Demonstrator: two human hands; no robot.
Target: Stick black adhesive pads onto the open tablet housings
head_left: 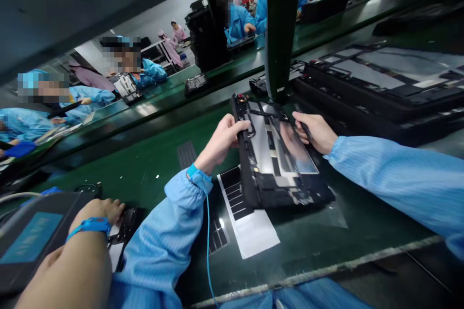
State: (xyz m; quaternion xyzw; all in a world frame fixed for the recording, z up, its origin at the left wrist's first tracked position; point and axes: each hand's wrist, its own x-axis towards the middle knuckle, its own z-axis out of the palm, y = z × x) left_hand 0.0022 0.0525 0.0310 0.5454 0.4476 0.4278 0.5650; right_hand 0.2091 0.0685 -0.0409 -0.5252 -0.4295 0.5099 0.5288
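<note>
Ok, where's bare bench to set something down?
Green bench top shows between the dark striped sheet and the co-worker's hand, white scraps on it, and right of the white paper along the front edge. Crowded: under the electronic device, at the stacked black trays, around the blue-labelled machine.

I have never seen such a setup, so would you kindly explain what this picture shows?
There is no robot here: a head-worn camera looks down at the wearer's own bare hands. The left hand grips a black tray of electronic parts; the right hand, at its right side, holds a dark slim object too blurred to name. Below, on the green bench, lies a white sheet with dark strips; stacked black trays stand to the right. At lower left is a co-worker's hand.
</note>
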